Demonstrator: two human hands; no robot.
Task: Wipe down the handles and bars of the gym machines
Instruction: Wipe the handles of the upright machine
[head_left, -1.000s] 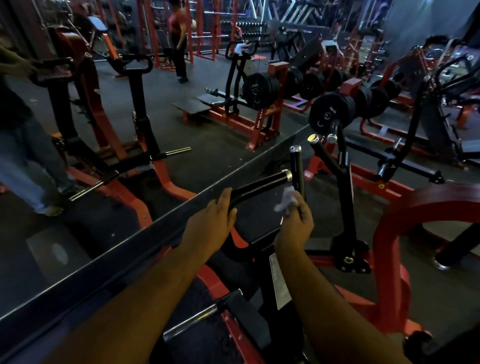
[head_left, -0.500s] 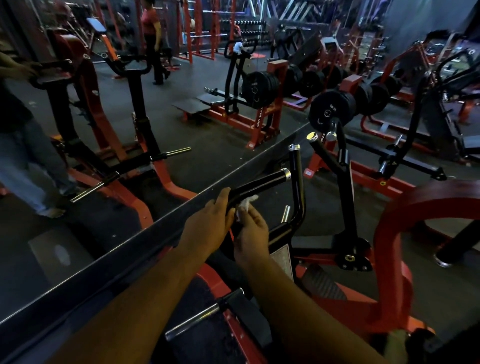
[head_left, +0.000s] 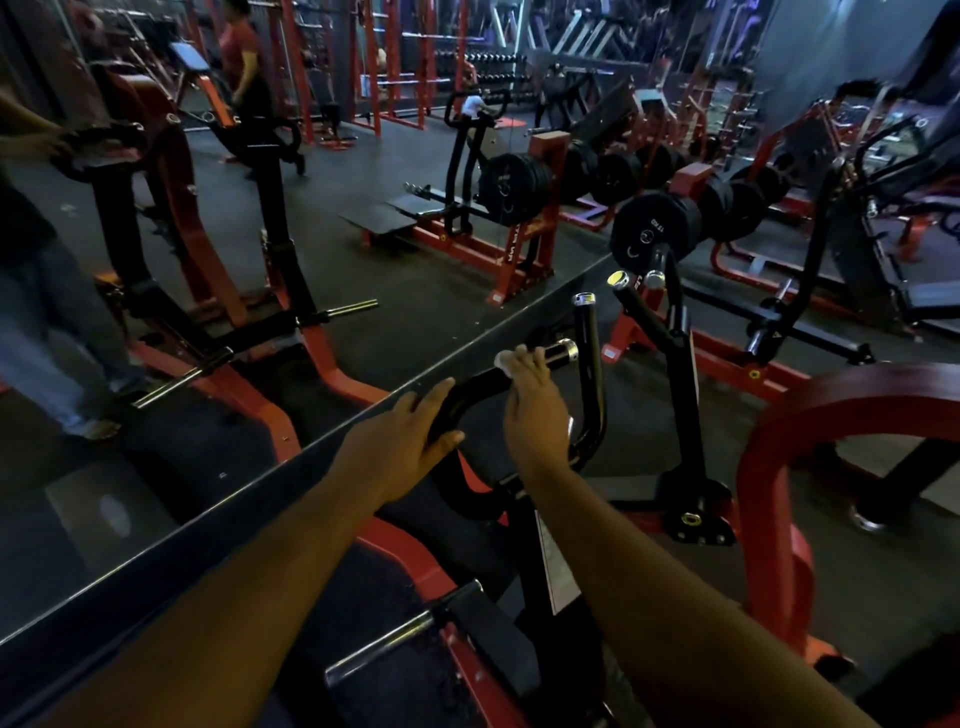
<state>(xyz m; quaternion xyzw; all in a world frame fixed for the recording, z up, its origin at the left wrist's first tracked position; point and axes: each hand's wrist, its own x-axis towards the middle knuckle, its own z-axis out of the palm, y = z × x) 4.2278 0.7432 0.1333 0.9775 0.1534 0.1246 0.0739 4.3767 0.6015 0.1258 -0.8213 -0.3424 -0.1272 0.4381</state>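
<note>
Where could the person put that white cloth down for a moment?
The bare dark floor between the black handle and the neighbouring machine's black upright looks free. It is crowded around both hands: the left hand grips the handle, and the right hand presses the white cloth on it.

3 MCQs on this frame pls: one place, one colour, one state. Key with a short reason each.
1. Where is the white cloth?
A. on the floor
B. on the black handle, near its chrome end
C. on a weight plate

2. What colour is the curved frame at right?
A. red
B. blue
C. yellow

3. What is the left hand doing?
A. hanging free
B. holding the cloth
C. gripping the handle's bend

Key: 1 B, the right hand presses it on the black handle. 2 A, it is plainly red. 3 C, its fingers curl round the bar.
</note>
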